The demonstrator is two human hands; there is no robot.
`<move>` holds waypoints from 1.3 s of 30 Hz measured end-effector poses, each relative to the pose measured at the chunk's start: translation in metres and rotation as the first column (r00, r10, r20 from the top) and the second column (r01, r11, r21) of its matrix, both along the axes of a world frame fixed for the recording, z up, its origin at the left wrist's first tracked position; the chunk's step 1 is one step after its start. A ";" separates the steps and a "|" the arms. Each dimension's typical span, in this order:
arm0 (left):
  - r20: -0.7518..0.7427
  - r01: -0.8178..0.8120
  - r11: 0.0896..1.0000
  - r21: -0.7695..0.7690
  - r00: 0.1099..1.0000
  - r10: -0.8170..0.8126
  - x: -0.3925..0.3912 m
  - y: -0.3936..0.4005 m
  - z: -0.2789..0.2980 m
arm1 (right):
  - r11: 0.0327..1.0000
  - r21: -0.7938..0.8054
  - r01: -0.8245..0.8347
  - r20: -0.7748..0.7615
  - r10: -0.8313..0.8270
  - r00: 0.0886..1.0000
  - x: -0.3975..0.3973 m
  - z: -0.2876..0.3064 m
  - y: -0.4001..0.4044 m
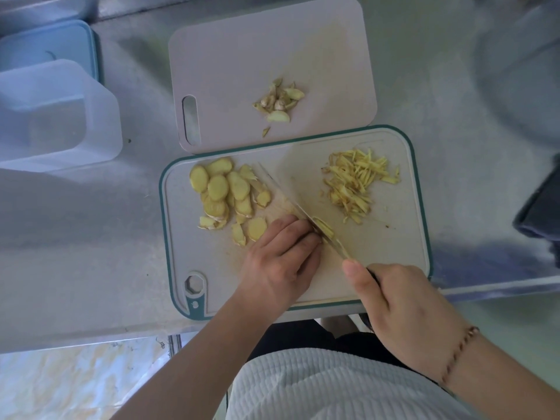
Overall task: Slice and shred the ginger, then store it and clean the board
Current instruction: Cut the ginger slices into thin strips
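Teal-rimmed cutting board [403,237], desk's near edge: ginger slices [225,195] at left, ginger shreds [354,180] at right. Left hand [280,259], grip curled, fingertips pinning ginger stack [324,228] mid-board. Right hand [403,310], grip wrapped round knife [291,195]. Pink board [242,56] behind: ginger trimmings [278,100].

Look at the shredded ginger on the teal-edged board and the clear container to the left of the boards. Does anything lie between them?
Yes. Between the shredded ginger and the clear container lie the knife blade, slanted across the board, and the pile of ginger slices. The container's mouth itself looks unobstructed.
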State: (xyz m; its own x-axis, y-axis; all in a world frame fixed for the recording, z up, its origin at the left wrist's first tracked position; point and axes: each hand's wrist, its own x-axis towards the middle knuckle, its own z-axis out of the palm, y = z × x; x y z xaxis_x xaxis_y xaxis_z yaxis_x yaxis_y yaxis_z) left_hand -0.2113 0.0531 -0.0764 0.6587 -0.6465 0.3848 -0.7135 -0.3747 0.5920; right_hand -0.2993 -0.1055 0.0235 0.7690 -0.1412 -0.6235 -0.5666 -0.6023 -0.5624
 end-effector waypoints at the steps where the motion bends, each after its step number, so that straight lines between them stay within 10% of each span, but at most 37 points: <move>1: 0.005 0.009 1.000 -0.002 1.000 -0.009 0.000 0.000 0.000 | 1.000 -0.015 -0.008 -0.005 0.008 1.000 0.000 -0.001 0.000; 39: 0.005 0.013 1.000 -0.007 1.000 -0.013 0.002 0.002 0.002 | 0.996 -0.026 0.085 0.101 -0.082 0.991 0.024 -0.011 0.000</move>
